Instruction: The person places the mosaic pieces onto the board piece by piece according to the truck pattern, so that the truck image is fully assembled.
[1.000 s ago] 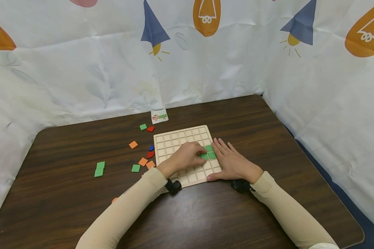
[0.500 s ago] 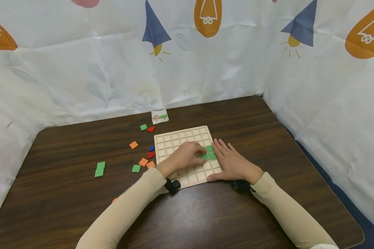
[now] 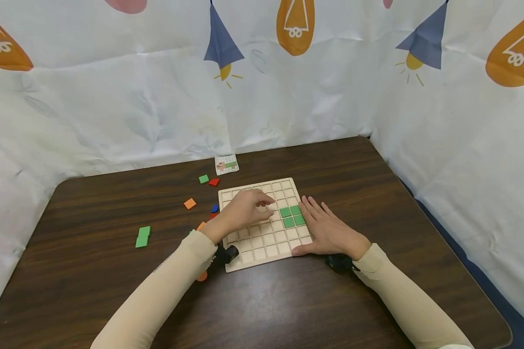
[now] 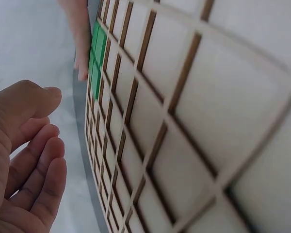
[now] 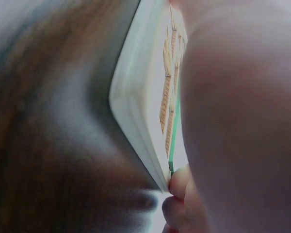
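Pale wood grid board [image 3: 259, 253] lies flat on dark tbl [image 3: 266, 310]. Four green tiles [image 3: 289, 222] sit in its cells as a 2x2 block, in the two rightmost cols, abt halfway up; cells around the block bare where visible.

L hand [image 3: 242, 211] hangs over the board's left/mid part, just left of the block & apart from it. Fingers loosely curled, gap btwn thumb & fingertips, nothing held. R hand [image 3: 327, 230] touches the board's right edge, fingers fairly straight, thumb at near right corner, no grip on anything; fingertips right beside the block.

Left of board: pair of green pcs [image 3: 143, 236], orange tile [image 3: 189, 203], blue pc [image 3: 215, 208], round orange pc [image 3: 202, 276]. Beyond: small printed card [image 3: 226, 165], w/ red pc [image 3: 214, 182] nearby.

Vs 0.5 s ago: L hand has moved left off the block, so its far-left tile, prev. hidden by fingers, now shows. R hand same spot.
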Action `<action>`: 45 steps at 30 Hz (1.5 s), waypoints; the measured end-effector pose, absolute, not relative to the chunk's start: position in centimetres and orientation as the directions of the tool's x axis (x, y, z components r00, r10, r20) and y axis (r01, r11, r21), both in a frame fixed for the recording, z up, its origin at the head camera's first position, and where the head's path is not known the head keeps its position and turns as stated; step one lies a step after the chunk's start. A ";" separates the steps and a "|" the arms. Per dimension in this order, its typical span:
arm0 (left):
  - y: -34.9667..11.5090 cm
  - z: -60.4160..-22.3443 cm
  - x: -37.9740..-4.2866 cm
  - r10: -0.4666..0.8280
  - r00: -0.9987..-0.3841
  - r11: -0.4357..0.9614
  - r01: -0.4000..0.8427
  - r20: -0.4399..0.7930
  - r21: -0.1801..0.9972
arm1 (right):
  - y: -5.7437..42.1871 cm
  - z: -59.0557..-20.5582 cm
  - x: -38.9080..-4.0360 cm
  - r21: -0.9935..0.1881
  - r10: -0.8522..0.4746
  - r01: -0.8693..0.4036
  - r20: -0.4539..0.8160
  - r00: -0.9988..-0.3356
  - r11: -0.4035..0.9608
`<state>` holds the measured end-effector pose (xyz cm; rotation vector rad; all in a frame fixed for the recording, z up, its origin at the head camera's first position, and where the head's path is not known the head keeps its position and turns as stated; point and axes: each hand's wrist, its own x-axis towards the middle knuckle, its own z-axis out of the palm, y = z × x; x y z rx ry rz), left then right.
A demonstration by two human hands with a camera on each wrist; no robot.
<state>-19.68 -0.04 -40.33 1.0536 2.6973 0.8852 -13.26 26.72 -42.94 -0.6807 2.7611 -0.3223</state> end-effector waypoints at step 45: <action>-13.4 -40.1 -26.5 0.344 -0.938 0.718 0.281 0.026 0.637 | 27.0 -43.4 -13.3 -0.299 -0.486 -0.420 -0.196 -0.852 0.857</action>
